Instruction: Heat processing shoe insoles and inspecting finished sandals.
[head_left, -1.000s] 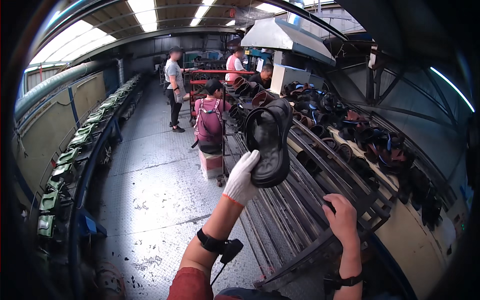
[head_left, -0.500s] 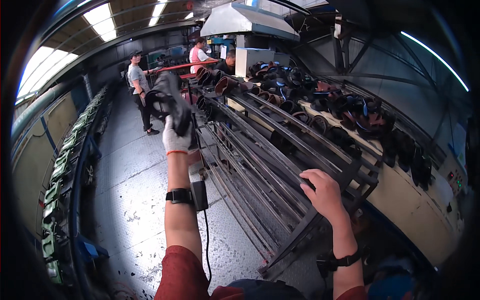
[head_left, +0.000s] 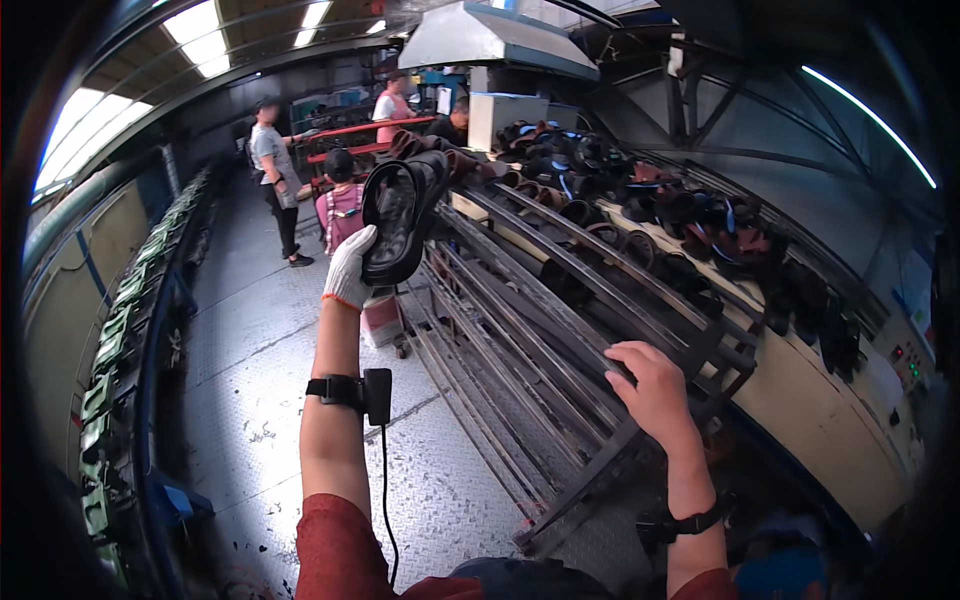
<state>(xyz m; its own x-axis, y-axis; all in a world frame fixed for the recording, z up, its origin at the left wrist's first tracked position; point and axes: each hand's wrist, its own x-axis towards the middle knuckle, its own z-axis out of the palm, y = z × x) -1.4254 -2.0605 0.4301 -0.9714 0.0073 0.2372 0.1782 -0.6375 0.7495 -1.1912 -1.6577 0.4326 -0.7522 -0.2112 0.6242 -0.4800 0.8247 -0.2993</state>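
In my left hand (head_left: 350,265), which wears a white glove with an orange cuff, is a black shoe sole (head_left: 392,220) with a raised rim. I grip it at its near left edge, its hollow side facing me. Another dark sole or shoe (head_left: 432,180) sits right behind it; I cannot tell whether I hold that too. My bare right hand (head_left: 650,385) has bent fingers with the thumb apart, over the near end of a dark metal rack (head_left: 540,300). Whether it touches the rack's rail is unclear.
Brown shoes (head_left: 425,143) lie at the rack's far end. Many dark shoes (head_left: 690,205) cover a long bench (head_left: 800,420) on the right. Green moulds (head_left: 105,390) line a conveyor at left. Several co-workers stand farther off, one in pink (head_left: 340,200) just beyond my left hand.
My left hand has moved slightly right and turned the sole, so its hollow side now shows. A person in pink has come into sight behind it. My right hand has barely moved.
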